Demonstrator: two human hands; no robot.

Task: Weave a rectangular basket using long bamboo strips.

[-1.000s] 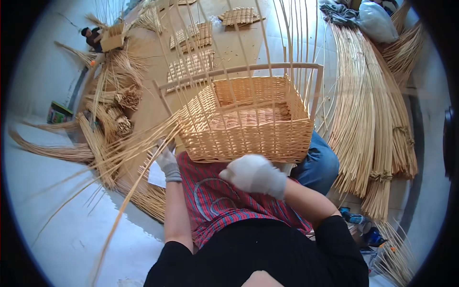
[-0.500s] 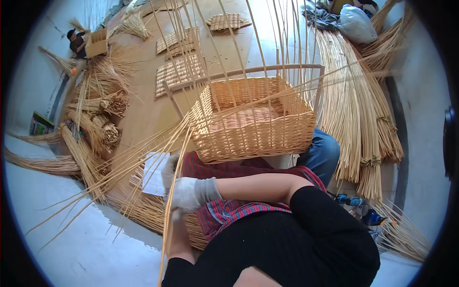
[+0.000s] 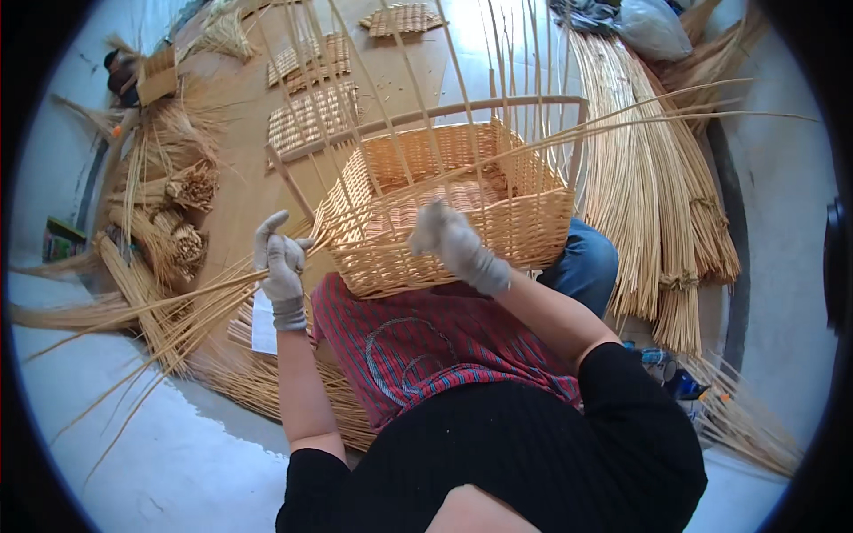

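Cane bundles (image 3: 649, 186) line the floor (image 3: 240, 191). Basket (image 3: 498, 226) on the lap (image 3: 426, 329) looks light, stiffish; I'd hold its rim (image 3: 533, 199). Left hand (image 3: 283, 262) half-curled by springy strands (image 3: 227, 282), right hand (image 3: 449, 240) near the front wall (image 3: 382, 265), can't tell either grip.

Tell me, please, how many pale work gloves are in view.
2: one on the left hand, by the canes; one on the right hand, in front of the basket. Any on the distant person cannot be made out.

You had open room on the basket's (image 3: 524, 224) near side, above the striped cloth (image 3: 426, 346); upright stakes (image 3: 457, 87) obstructed its near rim, loose canes (image 3: 218, 289) its left, a brown bar (image 3: 533, 101) its far side.
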